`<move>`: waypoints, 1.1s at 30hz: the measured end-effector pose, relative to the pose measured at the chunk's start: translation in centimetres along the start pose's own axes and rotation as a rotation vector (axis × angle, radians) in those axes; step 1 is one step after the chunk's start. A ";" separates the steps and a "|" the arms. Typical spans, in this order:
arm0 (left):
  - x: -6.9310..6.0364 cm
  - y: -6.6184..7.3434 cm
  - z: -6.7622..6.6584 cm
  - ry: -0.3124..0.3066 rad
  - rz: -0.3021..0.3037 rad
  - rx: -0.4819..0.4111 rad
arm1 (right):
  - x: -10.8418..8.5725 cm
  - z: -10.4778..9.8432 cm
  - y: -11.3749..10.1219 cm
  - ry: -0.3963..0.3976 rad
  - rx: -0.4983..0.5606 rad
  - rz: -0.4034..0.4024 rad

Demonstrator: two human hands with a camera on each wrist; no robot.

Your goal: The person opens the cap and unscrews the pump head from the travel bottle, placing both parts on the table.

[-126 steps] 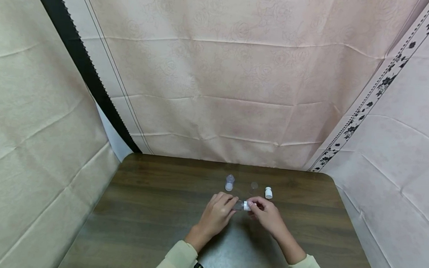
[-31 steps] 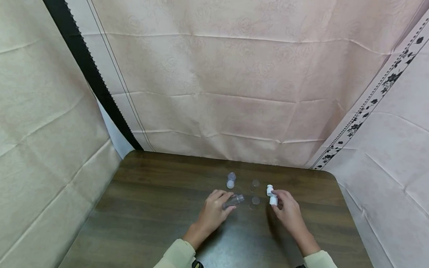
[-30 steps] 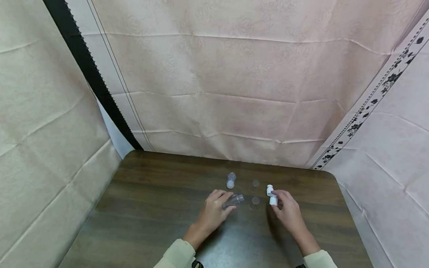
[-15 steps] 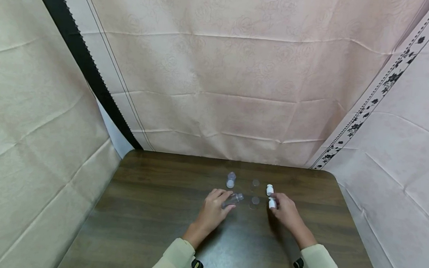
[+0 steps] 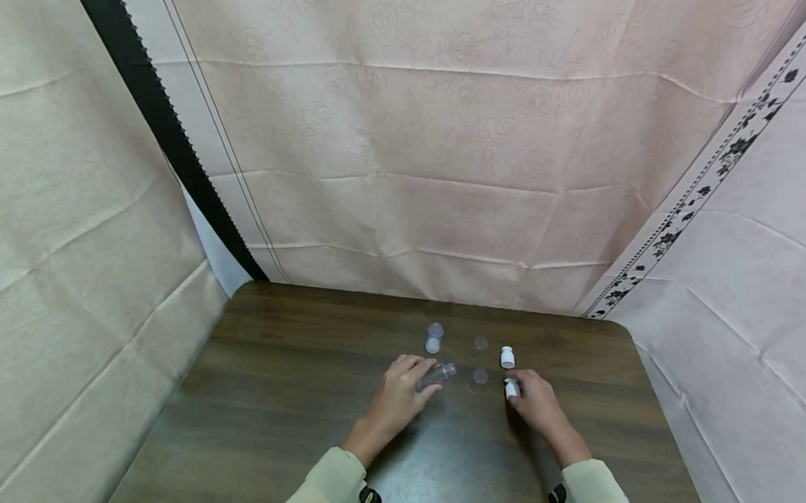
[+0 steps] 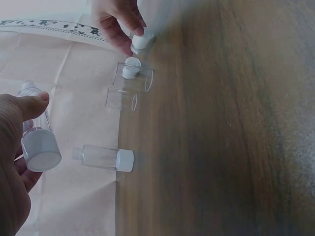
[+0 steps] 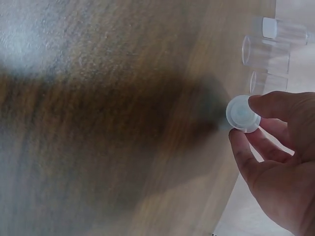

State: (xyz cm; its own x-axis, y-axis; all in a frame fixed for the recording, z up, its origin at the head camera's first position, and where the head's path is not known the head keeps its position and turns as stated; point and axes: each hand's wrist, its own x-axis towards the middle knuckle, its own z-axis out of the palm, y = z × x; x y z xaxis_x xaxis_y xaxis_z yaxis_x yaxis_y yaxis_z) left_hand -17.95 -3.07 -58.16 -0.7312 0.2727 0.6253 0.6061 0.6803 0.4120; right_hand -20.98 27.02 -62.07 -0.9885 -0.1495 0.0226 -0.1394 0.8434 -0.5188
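My left hand (image 5: 395,394) grips a small clear bottle (image 5: 441,373) with a white base (image 6: 41,151), tilted, its bare neck pointing away from the palm. My right hand (image 5: 541,404) pinches a white pump top (image 5: 512,389) between thumb and fingers, low at the table; its round, hollow-looking end faces the right wrist camera (image 7: 242,113). Just beyond that hand a similar white pump top (image 5: 508,357) stands upright. A second clear bottle (image 5: 434,338) with a white base stands upright beyond my left hand, its neck bare.
Between the hands stand two clear cylindrical caps, a farther one (image 5: 482,343) and a nearer one (image 5: 481,376), hard to see against the wood. The brown table (image 5: 286,397) ends at a pale cloth backdrop (image 5: 405,206).
Earlier both hands met at the bottle. My right hand has since carried the white pump top off to the right, then drawn slightly nearer, in front of the other one. My left hand barely moved lately.
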 end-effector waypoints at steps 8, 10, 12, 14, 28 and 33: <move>-0.1 -0.1 0.1 0.009 0.007 -0.003 | -0.2 0.3 0.1 0.006 -0.013 -0.027; -0.1 -0.1 0.1 0.009 0.005 -0.004 | -0.2 0.3 0.2 0.003 -0.011 -0.026; -0.1 -0.2 0.2 0.012 0.005 -0.006 | -0.2 0.4 0.3 -0.001 -0.010 -0.025; -0.1 -0.2 0.2 0.015 0.005 -0.003 | -0.2 0.4 0.3 -0.003 -0.006 -0.029; -0.1 -0.3 -0.1 0.023 0.000 0.006 | -0.3 0.3 0.3 -0.014 0.015 -0.015; -0.1 -0.4 -0.1 0.036 0.008 0.015 | -0.4 0.2 0.4 -0.020 0.018 0.000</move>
State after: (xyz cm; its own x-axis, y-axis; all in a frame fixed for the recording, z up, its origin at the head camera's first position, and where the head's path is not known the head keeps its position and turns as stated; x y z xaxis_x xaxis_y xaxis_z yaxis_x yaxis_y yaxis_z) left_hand -18.10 -3.43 -58.28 -0.7143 0.2540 0.6521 0.6070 0.6887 0.3967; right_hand -20.65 27.34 -62.43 -0.9871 -0.1602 0.0055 -0.1383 0.8339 -0.5343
